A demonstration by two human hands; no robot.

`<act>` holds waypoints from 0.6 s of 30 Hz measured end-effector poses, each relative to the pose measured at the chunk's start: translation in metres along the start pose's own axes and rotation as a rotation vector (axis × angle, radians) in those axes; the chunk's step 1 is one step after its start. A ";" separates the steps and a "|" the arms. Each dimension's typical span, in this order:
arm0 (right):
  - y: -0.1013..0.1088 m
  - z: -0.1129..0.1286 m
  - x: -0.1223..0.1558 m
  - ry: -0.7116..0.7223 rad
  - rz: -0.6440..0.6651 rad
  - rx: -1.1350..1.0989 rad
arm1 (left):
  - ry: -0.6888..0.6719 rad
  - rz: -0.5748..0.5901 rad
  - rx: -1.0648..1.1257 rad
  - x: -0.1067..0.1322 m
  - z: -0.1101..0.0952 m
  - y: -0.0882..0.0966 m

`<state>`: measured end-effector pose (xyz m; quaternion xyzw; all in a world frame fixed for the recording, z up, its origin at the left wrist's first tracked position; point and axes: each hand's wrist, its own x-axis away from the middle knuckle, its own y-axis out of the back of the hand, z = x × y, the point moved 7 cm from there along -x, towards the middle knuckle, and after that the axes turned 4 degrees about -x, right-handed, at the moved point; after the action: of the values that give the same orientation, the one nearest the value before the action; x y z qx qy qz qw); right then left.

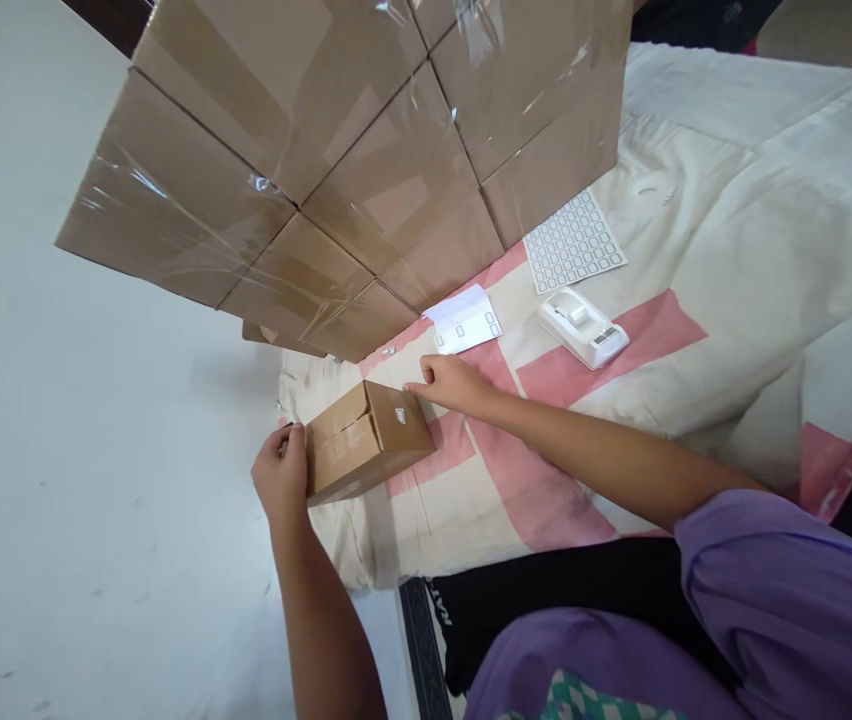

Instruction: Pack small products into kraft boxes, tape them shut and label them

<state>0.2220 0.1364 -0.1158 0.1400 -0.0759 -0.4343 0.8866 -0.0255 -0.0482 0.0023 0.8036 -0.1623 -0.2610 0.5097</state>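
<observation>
A small brown cardboard box [343,440], taped along its top, lies on the patchwork cloth. My left hand [281,470] is closed at the box's left end, fingers curled against it; a small dark spot shows by the fingertips. At the box's right end is my right hand [447,382], its fingers curled in and a digit reaching to the top edge. Whether anything is pinched in it cannot be made out. A small white label [400,415] with a dark outline sits on the box's right end face.
A tall stack of taped cardboard cartons [396,180] rises behind the box. Right of it lie a partly used label sheet [471,325], a fuller label sheet [574,240] and a white tape dispenser [583,328]. A white wall [133,480] borders the left.
</observation>
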 end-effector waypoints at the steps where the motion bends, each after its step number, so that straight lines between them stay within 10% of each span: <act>1: -0.001 0.002 0.000 0.024 0.024 -0.009 | 0.001 0.005 -0.007 0.000 0.001 -0.001; 18: -0.009 0.013 0.006 0.150 0.130 0.070 | -0.069 0.033 0.004 0.002 0.001 -0.005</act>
<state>0.2152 0.1240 -0.1061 0.1980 -0.0334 -0.3612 0.9106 -0.0244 -0.0479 -0.0028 0.7925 -0.1936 -0.2797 0.5062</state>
